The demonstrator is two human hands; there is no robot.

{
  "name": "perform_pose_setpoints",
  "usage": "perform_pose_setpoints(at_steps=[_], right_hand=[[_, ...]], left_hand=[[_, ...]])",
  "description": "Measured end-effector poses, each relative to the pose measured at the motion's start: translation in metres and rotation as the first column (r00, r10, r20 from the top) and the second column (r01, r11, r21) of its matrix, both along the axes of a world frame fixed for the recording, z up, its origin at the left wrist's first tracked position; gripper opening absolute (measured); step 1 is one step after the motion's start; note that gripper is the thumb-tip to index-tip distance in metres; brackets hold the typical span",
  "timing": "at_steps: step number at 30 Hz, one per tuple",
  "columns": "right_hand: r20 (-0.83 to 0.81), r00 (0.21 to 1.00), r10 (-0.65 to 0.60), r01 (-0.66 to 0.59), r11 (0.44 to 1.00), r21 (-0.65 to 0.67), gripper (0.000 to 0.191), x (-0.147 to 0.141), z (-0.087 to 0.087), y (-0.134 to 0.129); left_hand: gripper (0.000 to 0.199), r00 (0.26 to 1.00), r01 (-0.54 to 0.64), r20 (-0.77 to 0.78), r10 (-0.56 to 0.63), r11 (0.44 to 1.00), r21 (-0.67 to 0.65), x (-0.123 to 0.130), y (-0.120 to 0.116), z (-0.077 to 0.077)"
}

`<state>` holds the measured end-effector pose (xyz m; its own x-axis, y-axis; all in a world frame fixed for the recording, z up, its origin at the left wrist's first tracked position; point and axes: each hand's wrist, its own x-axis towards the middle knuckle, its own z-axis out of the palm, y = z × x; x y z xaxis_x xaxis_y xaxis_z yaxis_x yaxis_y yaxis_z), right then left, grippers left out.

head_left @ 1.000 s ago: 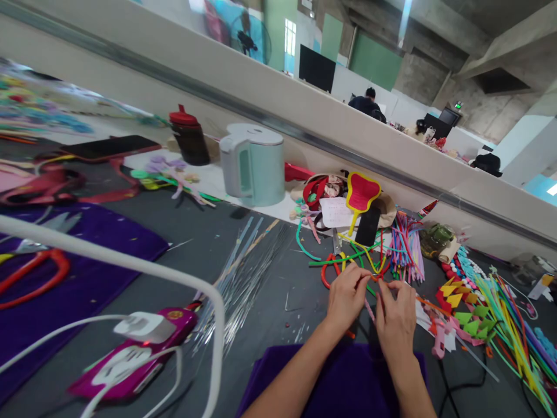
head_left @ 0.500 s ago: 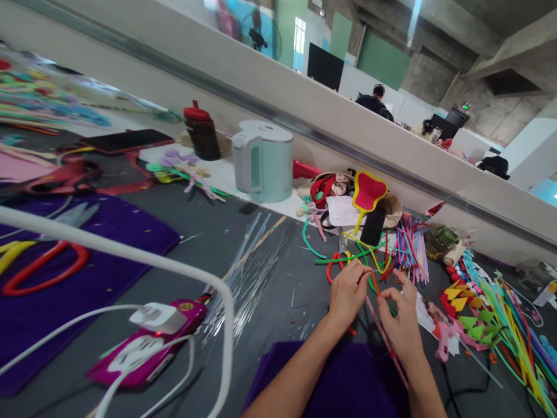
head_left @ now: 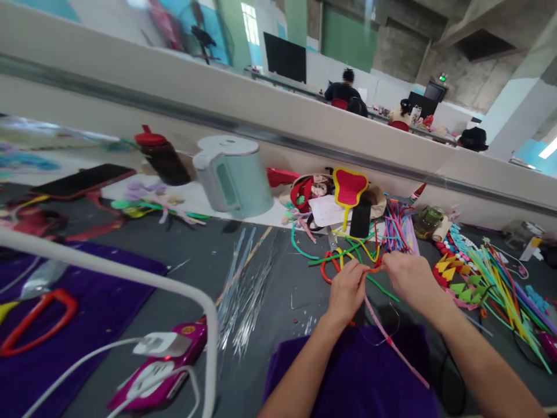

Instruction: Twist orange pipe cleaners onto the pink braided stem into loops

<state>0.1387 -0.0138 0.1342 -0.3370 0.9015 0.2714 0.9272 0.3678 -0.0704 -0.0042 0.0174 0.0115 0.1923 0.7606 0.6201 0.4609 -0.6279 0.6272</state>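
My left hand is closed in a pinch over the desk. A short orange pipe cleaner runs from its fingertips to my right hand, whose fingers are curled around the other end. From beneath my left hand a pink pipe cleaner with a red spot slants down over a folded purple cloth. A thin wire loops beside it. Just beyond my hands lie green pipe cleaners and red-handled scissors, partly covered.
A red and yellow hand-shaped paddle stands behind my hands, near a pale green kettle and a red-lidded bottle. Silver wires lie left. A white cable crosses the left foreground. Coloured pipe cleaners spread right.
My right hand has turned over and closed, drawing the orange pipe cleaner sideways from my left hand. The pink one now hangs free of my right hand. The view has shifted right.
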Motion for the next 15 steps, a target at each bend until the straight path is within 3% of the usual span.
perform_pose_setpoints(at_steps=[5,8,11,13,15], right_hand=[[-0.137,0.981,0.139,-0.153,0.984,-0.094,0.017,0.035,0.018,0.031],[-0.285,0.945,0.157,-0.212,0.962,-0.172,0.012,0.058,0.020,0.045],[-0.479,0.869,0.126,-0.299,0.904,-0.306,0.013,0.077,0.014,0.055],[-0.604,0.791,0.097,-0.374,0.857,-0.354,0.019,0.086,0.007,0.058],[-0.682,0.728,0.061,-0.402,0.844,-0.354,0.022,0.091,-0.001,0.058]], left_hand=[[0.019,0.991,0.133,0.031,-0.131,0.989,-0.061,0.002,-0.002,0.017],[0.019,0.964,0.262,0.074,-0.256,0.960,-0.101,0.005,-0.003,0.030],[0.017,0.923,0.376,0.148,-0.356,0.916,-0.139,0.010,-0.001,0.041],[0.016,0.908,0.397,0.213,-0.362,0.904,-0.156,0.013,0.003,0.046],[0.016,0.900,0.392,0.279,-0.334,0.900,-0.188,0.016,0.008,0.050]])
